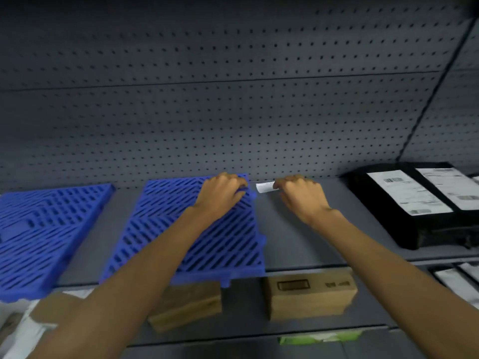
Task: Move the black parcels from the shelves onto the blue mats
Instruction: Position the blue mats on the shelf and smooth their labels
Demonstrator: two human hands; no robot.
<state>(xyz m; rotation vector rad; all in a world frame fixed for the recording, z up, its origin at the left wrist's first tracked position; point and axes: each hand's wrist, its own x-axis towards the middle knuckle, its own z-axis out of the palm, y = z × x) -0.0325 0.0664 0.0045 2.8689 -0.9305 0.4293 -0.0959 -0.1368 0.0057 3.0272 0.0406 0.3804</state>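
Big grey pegboard wall [233,99] takes up most of the view, with a grey shelf [311,242] running along the bottom of it. On that shelf there are two blue mats: one at the far left [44,234], cut off by the edge of the frame, and a second one [197,234] nearer the middle, its front edge poking out a bit over the shelf lip. Both mats have nothing on them.

Over on the right end of the same shelf sit the black parcels [420,208], side by side with white shipping labels facing up, well apart from the mats.

One level down you can see a couple of cardboard boxes [311,296], kinda blurry.

Both arms are reaching in. The left hand [220,190] is curled over the back right corner of the middle mat, fingers hooked on the edge as if gripping it. The right hand [300,193] is just beside it on the bare shelf, fingertips pinching a small white slip of paper [265,187] lying near the back wall.
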